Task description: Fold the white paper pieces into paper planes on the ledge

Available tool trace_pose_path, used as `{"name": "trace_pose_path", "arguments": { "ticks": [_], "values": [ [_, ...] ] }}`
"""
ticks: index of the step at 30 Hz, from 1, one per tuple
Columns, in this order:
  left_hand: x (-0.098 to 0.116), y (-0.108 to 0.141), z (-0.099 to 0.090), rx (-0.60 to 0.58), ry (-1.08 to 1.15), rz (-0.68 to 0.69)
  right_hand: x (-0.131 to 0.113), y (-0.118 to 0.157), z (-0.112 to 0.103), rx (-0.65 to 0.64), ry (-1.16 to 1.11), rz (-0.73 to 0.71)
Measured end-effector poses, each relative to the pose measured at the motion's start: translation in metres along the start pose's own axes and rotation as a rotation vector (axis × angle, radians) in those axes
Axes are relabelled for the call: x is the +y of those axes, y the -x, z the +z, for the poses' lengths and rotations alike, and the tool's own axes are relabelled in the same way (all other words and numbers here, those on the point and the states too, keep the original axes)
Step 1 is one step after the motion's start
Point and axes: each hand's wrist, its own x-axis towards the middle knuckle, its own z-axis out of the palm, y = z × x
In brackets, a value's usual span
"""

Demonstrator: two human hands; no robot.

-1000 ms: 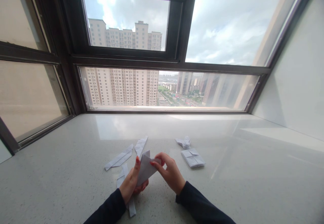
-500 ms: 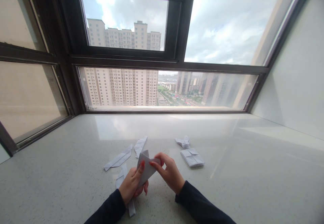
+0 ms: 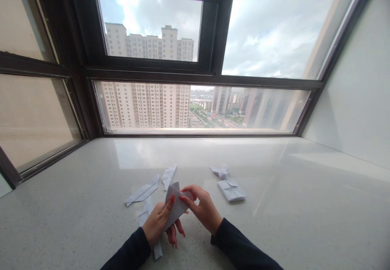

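Between my hands is a folded white paper (image 3: 176, 213), held up above the pale sill with a pointed top edge. My left hand (image 3: 158, 220) grips its lower left side, thumb on the near face and fingers behind. At the upper right corner my right hand (image 3: 201, 205) pinches the paper between thumb and index finger. Partly hidden behind my left hand lies a folded paper strip (image 3: 145, 211), and another strip end (image 3: 157, 250) shows below the wrist. Two more folded strips, one on the left (image 3: 143, 190) and one farther back (image 3: 169, 175), rest nearby.
Right of my hands lie a square folded paper packet (image 3: 231, 190) and a smaller folded paper piece (image 3: 221, 171). The speckled sill (image 3: 289, 213) runs back to a dark window frame (image 3: 201, 135). A white wall (image 3: 356, 91) bounds the right side.
The fingers of my left hand behind the paper have spread and stretched downward. My right fingertips have shifted slightly on the corner; both hands still hold the paper.
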Motion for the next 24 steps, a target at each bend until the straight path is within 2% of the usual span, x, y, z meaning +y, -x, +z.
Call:
{"name": "trace_pose_path", "arguments": {
  "ticks": [7,11,14,19,24],
  "values": [
    [-0.002,0.001,0.005,0.049,-0.101,0.035,-0.003,0.001,0.0,0.026,0.025,-0.061],
    [-0.007,-0.001,0.005,0.093,-0.161,0.085,-0.005,0.001,0.0,-0.006,0.029,-0.098],
    [-0.01,-0.002,0.004,0.069,-0.213,0.116,-0.005,0.002,0.0,-0.024,0.018,-0.1],
    [-0.008,-0.001,0.004,-0.018,-0.27,0.125,-0.004,0.004,0.001,-0.044,0.033,-0.037],
    [-0.011,-0.002,0.007,0.027,-0.271,0.115,-0.005,0.002,-0.003,-0.209,-0.196,0.095]
  ]
}}
